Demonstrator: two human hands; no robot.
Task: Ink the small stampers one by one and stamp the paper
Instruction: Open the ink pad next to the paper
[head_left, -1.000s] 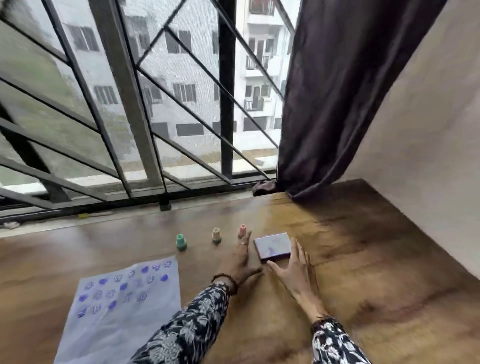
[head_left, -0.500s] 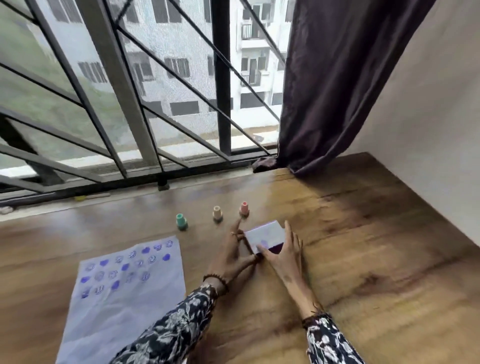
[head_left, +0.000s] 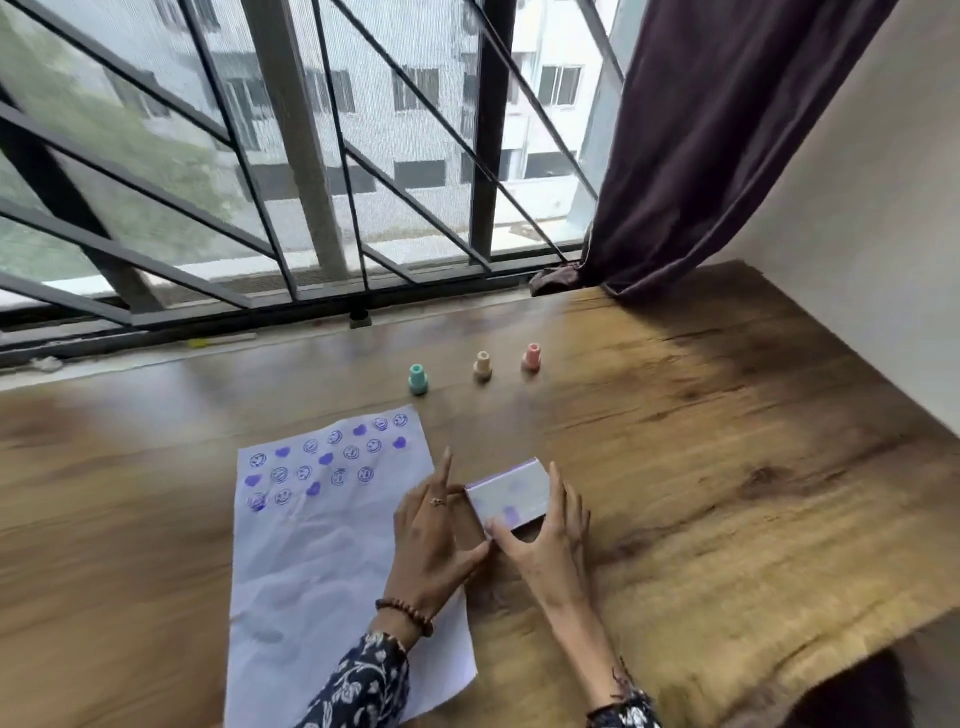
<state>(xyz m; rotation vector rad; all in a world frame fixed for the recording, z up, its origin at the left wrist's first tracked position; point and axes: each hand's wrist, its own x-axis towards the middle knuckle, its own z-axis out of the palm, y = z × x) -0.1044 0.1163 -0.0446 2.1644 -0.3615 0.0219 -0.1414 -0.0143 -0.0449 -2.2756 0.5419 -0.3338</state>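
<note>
1. the ink pad (head_left: 511, 493), a small flat box with a pale, purple-smudged top, lies on the tabletop (head_left: 727, 467) just right of the paper (head_left: 322, 545), nearer the front edge than the window edge.
2. both hands bracket it: the left hand (head_left: 434, 535) touches its left side with fingers spread, and the right hand (head_left: 545, 535) pinches it, thumb on the near corner and fingers along the right side. neither grip is fully closed; whether the box is lifted i cannot tell.
3. the pad's long axis runs roughly left to right, tilted slightly away on the right.
4. the three stampers stand upright in a row toward the window edge, well apart from the hands: green stamper (head_left: 418, 378) just beyond the paper's far right corner, beige stamper (head_left: 482, 366) in the middle, pink stamper (head_left: 532, 356) rightmost.
5. the key relation, as i judge it: the stampers lie straight beyond the pad, so either hand must reach forward past it; the pink one lies nearest the right hand's line, the green one nearest the left's.
6. no brand, label or writing is readable; the paper carries only purple smiley and heart prints in its far half.
</note>
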